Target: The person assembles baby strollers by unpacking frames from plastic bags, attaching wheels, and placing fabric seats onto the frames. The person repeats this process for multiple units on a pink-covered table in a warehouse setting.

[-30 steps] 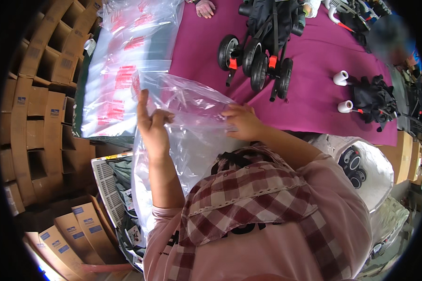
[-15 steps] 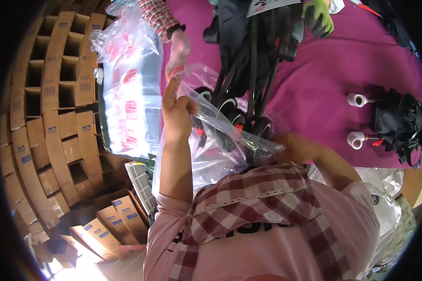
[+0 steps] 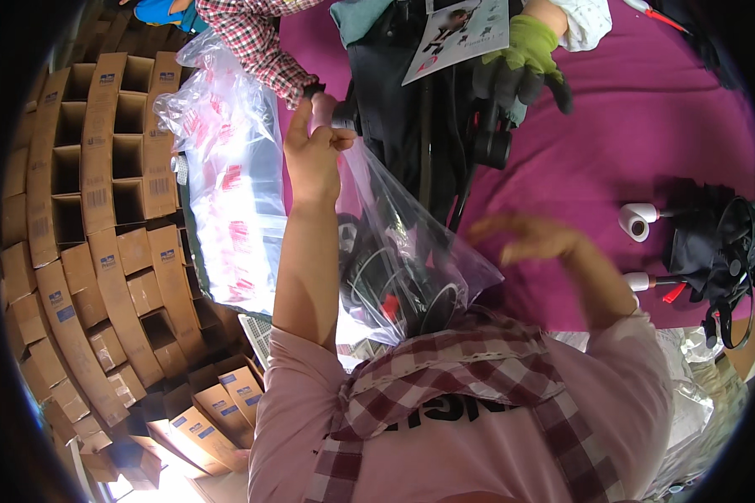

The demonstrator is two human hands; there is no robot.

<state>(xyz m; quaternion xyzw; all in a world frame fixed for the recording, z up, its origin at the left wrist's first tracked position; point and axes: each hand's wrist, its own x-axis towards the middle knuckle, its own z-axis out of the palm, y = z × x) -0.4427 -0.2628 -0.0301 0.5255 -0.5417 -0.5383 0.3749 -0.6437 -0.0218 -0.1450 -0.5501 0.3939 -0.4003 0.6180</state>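
A folded black stroller (image 3: 392, 113) lies on the purple cloth, its wheels (image 3: 377, 281) toward me inside a clear plastic bag (image 3: 428, 226). Pinched in my left hand (image 3: 313, 168) is the bag's upper left edge. My right hand (image 3: 524, 239), slightly blurred, hovers right of the bag with fingers apart and nothing in it. Just beyond my left hand is a co-worker's pink-gloved hand (image 3: 324, 107), partly hidden. Another hand in a green and grey glove (image 3: 524, 63) rests near a printed leaflet (image 3: 459, 40) on the stroller.
Clear plastic bags with red print (image 3: 231, 180) are piled on the left. Brown cardboard boxes (image 3: 101, 159) are stacked beyond them. On the right of the purple cloth (image 3: 562, 159) lie black stroller parts (image 3: 713, 243) with white-wrapped ends. Silvery plastic sheeting (image 3: 688, 402) sits at lower right.
The stroller and bag have come nearer to me, with the wheels deeper in the bag. My right hand has let go of the bag's edge and opened. The green-gloved hand has moved nearer.
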